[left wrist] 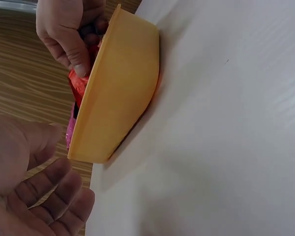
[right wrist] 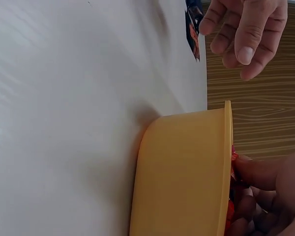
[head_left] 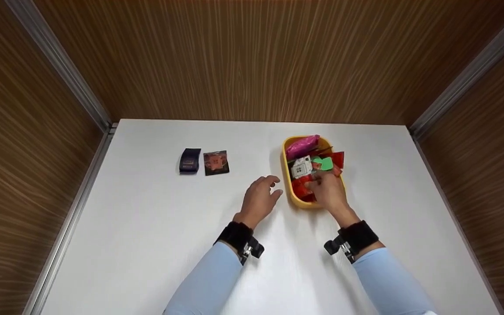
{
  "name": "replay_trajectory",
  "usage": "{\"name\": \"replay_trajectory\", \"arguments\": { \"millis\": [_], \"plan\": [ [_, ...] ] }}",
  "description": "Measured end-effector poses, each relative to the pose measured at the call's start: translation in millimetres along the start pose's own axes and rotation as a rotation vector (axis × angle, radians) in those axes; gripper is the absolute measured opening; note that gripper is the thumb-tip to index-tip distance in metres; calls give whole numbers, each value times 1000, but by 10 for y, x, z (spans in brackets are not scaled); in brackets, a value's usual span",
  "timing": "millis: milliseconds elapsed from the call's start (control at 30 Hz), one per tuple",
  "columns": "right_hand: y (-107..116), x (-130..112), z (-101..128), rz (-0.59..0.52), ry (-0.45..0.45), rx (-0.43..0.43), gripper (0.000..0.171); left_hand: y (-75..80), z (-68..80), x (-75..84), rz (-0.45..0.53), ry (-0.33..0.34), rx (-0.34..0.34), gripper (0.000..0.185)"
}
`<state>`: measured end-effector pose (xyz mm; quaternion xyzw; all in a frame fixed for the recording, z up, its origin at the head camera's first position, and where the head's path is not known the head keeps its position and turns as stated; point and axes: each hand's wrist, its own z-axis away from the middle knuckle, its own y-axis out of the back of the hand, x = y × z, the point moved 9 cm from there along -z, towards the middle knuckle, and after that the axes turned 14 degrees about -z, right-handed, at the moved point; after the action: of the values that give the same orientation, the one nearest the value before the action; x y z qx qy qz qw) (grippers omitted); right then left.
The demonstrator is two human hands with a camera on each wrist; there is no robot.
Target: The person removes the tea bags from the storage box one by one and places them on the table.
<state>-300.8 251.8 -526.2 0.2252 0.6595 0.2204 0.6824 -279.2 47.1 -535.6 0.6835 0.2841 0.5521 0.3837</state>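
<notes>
Right hand point(head_left: 325, 189) pinching a red sachet point(head_left: 301, 187) in the yellow tub point(head_left: 295, 200)
Left hand point(head_left: 261, 195) hovers spread beside it; advise steadying the tub before lifting

What we can't really make out here

The right hand point(head_left: 327, 191) covers the near end of the yellow tub point(head_left: 296, 202), so we can't tell which red packet point(left wrist: 78, 84) its fingers are on. Print on the two dark packets point(head_left: 203, 162) is too small for us to read. In the left wrist view, the left hand point(left wrist: 24, 182) gets cut off by the edge.
</notes>
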Motion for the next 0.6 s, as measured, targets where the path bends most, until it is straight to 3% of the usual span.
{"name": "replay_trajectory", "arguments": {
  "millis": [200, 333, 600],
  "plan": [
    [19, -95, -3, -28, 48, 17, 18, -76, -56, 128, 2, -13, -55, 38],
    [89, -229, 36, -31, 129, 66, 19, -81, -67, 153, 3, -9, -60, 40],
    [247, -681, 177, -27, 329, 137, 14, 144, -57, 198, 56, 9, 23, 56]
  ]
}}
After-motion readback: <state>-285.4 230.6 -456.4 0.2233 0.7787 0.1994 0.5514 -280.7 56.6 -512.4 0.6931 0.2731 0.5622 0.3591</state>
